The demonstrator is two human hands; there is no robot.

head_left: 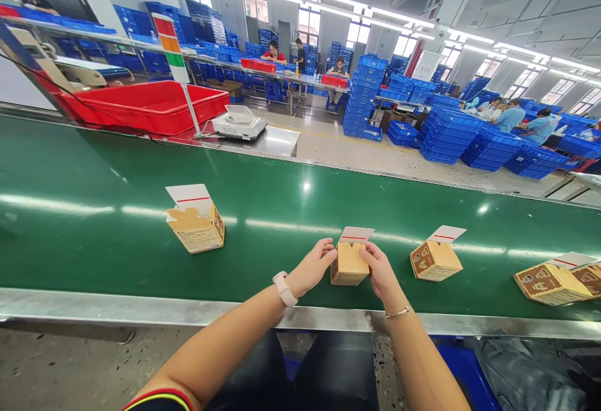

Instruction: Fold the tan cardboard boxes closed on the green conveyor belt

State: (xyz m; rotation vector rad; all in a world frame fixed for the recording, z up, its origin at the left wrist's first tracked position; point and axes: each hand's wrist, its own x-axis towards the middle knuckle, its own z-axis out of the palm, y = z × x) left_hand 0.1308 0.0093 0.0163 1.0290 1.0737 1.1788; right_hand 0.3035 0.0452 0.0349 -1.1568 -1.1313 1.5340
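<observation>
A small tan and brown carton (351, 267) stands on the green conveyor belt in front of me, its white lid flap with a red line raised at the back. My right hand (382, 273) grips the carton's right side, thumb on the folded top flaps. At the left edge is my left hand (312, 268), fingers apart and thumb at the carton's corner; whether it presses on it I cannot tell. To the right sits a similar carton (436, 262) with folded-in top flaps and raised lid. An open carton (200, 233) on the left has its flaps sticking up.
More cartons (547, 283) are at the belt's right end. A metal rail (188, 311) edges the green belt (117, 242) nearest me. Beyond it are a red tray (154, 107), a white scale (239, 123) and a signal light (169, 48). Blue crates and several people fill the background.
</observation>
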